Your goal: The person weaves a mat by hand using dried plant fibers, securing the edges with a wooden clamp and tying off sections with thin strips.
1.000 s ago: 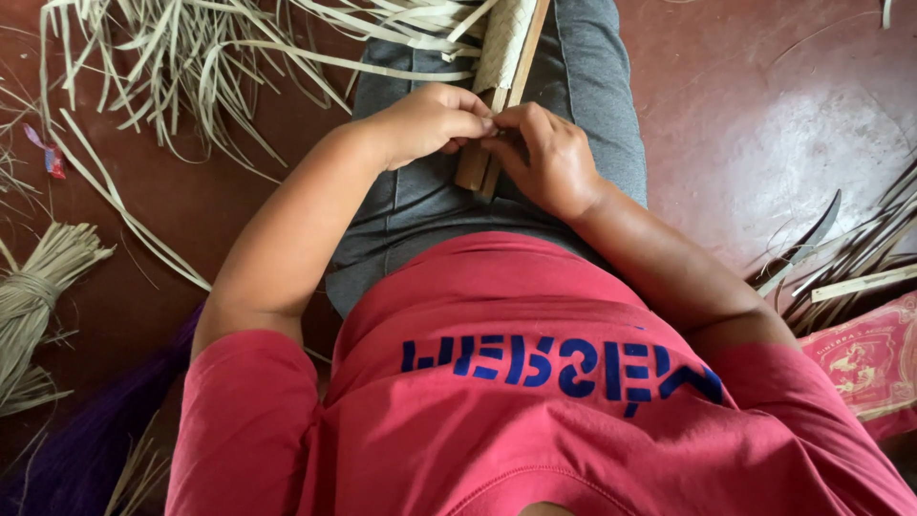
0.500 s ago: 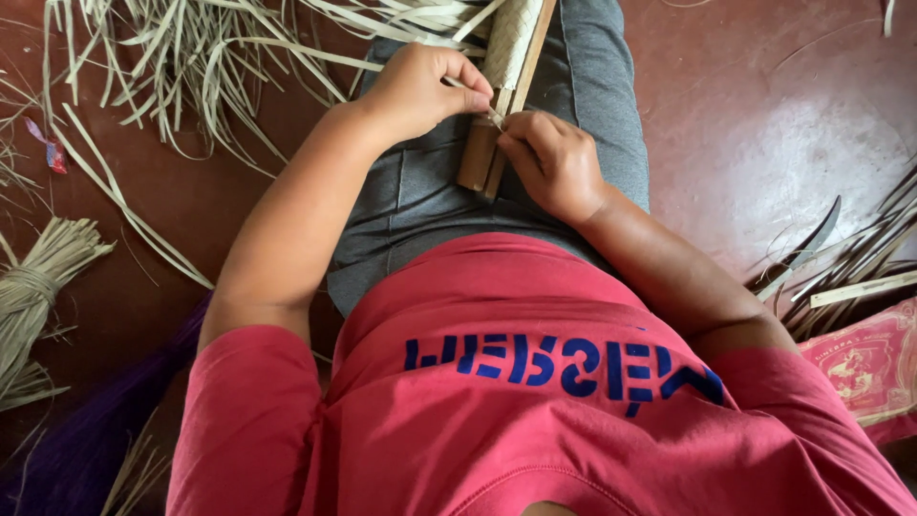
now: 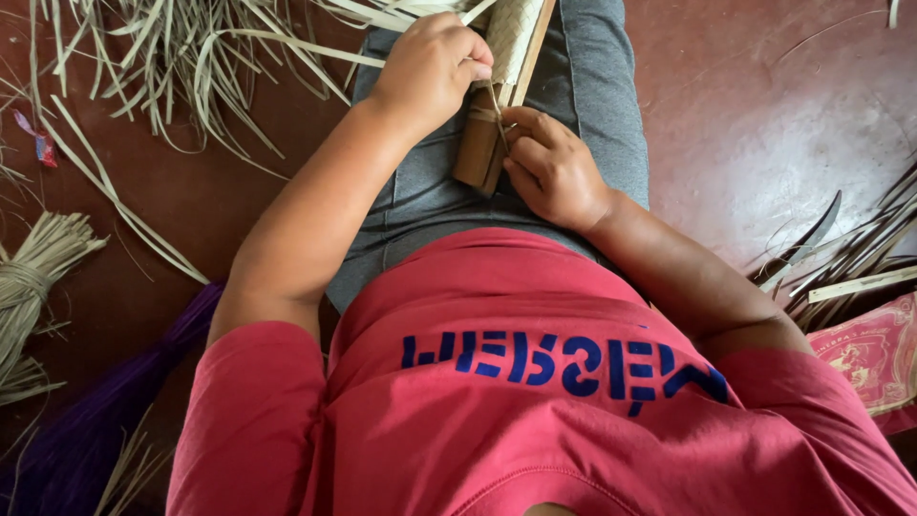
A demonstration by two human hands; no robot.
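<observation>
the left hand (image 3: 432,67) is closed, pinching a thin strip (image 3: 495,100) pulled from the woven palm-leaf piece (image 3: 497,86) lying on the lap; the right hand (image 3: 552,167) grips that piece's brown end. around lie a dark red floor (image 3: 764,115), scattered dry leaf strips (image 3: 162,57) left, and a red patterned packet (image 3: 874,349) at the right edge.

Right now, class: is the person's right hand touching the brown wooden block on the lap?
Touching. The head view shows the right hand with its fingers pressed against the brown wooden block, no gap between them.
</observation>
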